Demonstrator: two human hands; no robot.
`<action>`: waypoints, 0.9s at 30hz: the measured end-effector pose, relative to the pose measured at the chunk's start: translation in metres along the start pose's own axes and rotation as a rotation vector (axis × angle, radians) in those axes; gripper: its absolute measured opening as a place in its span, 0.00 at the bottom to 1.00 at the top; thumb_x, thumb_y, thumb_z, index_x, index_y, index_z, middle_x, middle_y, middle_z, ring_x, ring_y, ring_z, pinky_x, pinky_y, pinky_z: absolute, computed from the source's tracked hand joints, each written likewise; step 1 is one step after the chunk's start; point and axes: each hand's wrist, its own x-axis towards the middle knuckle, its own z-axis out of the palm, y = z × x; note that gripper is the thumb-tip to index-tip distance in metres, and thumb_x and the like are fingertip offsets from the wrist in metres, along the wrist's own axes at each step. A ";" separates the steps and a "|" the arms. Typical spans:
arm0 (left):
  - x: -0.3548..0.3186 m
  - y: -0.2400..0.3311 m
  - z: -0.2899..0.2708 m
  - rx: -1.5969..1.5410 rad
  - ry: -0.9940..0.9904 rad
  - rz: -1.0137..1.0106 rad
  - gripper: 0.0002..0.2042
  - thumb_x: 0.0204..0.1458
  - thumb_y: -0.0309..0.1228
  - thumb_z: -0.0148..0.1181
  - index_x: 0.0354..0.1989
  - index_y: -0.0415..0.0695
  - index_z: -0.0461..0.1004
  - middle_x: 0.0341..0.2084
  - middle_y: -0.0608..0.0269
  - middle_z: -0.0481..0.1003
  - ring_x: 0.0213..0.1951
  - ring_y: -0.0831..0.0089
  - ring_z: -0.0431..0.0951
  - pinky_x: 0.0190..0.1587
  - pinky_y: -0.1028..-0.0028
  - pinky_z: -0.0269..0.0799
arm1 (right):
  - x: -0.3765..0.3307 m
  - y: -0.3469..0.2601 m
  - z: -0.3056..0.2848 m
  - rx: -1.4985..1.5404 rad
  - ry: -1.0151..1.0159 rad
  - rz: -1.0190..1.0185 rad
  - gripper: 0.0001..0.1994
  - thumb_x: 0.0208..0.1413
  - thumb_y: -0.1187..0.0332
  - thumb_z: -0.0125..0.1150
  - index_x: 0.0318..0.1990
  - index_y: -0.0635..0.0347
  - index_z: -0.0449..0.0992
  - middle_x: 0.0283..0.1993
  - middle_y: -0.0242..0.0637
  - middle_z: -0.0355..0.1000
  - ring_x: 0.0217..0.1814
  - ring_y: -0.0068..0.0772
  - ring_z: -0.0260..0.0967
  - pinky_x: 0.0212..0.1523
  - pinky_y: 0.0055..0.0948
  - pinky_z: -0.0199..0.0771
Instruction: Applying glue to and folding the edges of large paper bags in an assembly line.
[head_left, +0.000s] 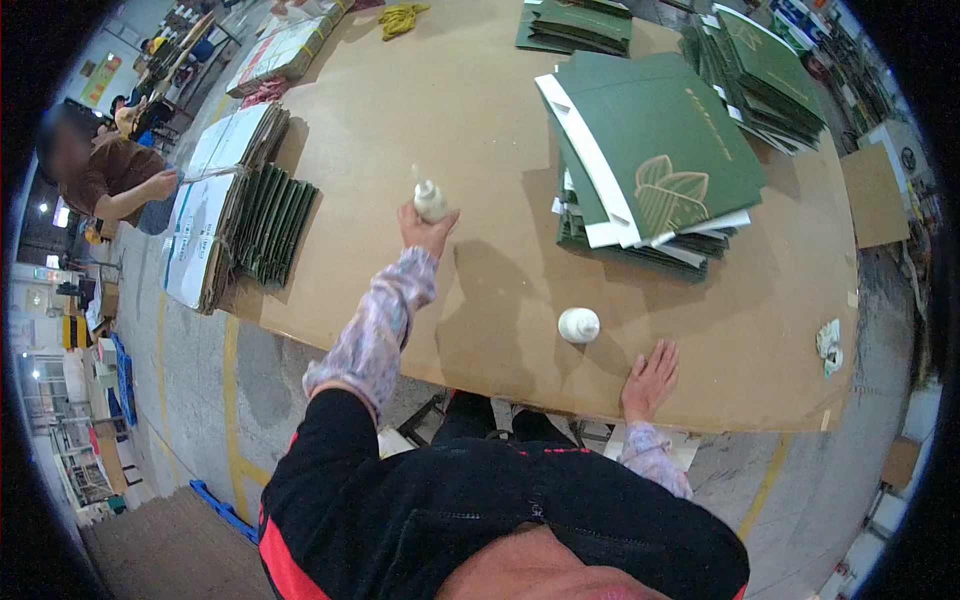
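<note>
My left hand (pixel 428 232) is closed around a white squeeze bottle (pixel 430 200) with a narrow nozzle, near the middle of the table. My right hand (pixel 652 380) rests flat near the table's front edge, fingers stretched out and nothing in it. Just left of that hand stands a second white bottle (pixel 579 325), apart from my fingers. Beyond it lies a pile of dark green printed paper bags (pixel 660 140) with white edge strips, the top ones fanned unevenly.
More green bag stacks (pixel 765 75) lie at the far right. Tied bundles (pixel 215 190) and folded green bags (pixel 275 225) stand at the left edge. A yellow cloth (pixel 403 20) lies at the back, a crumpled white wrapper (pixel 829 347) at right. Another person (pixel 115 175) is at far left.
</note>
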 end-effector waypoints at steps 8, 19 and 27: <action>0.172 -0.035 0.109 0.027 0.036 0.025 0.34 0.31 0.40 0.74 0.48 0.36 0.68 0.43 0.53 0.65 0.47 0.60 0.68 0.51 0.64 0.66 | 0.009 -0.015 -0.002 -0.004 -0.013 0.029 0.26 0.60 0.61 0.44 0.64 0.60 0.56 0.69 0.46 0.48 0.72 0.49 0.42 0.68 0.47 0.39; 0.298 -0.057 0.200 -0.081 0.010 0.108 0.33 0.32 0.37 0.75 0.46 0.35 0.67 0.43 0.54 0.63 0.47 0.61 0.67 0.50 0.65 0.66 | 0.009 -0.017 0.008 0.050 -0.041 0.092 0.26 0.60 0.59 0.40 0.64 0.60 0.56 0.70 0.47 0.48 0.72 0.51 0.41 0.69 0.49 0.37; 0.255 -0.056 0.211 -0.783 -0.274 -0.266 0.28 0.37 0.26 0.73 0.47 0.41 0.65 0.43 0.58 0.71 0.41 0.66 0.73 0.42 0.66 0.72 | 0.012 0.006 0.008 0.119 -0.043 0.203 0.27 0.58 0.59 0.37 0.63 0.63 0.58 0.67 0.52 0.51 0.70 0.51 0.45 0.69 0.41 0.41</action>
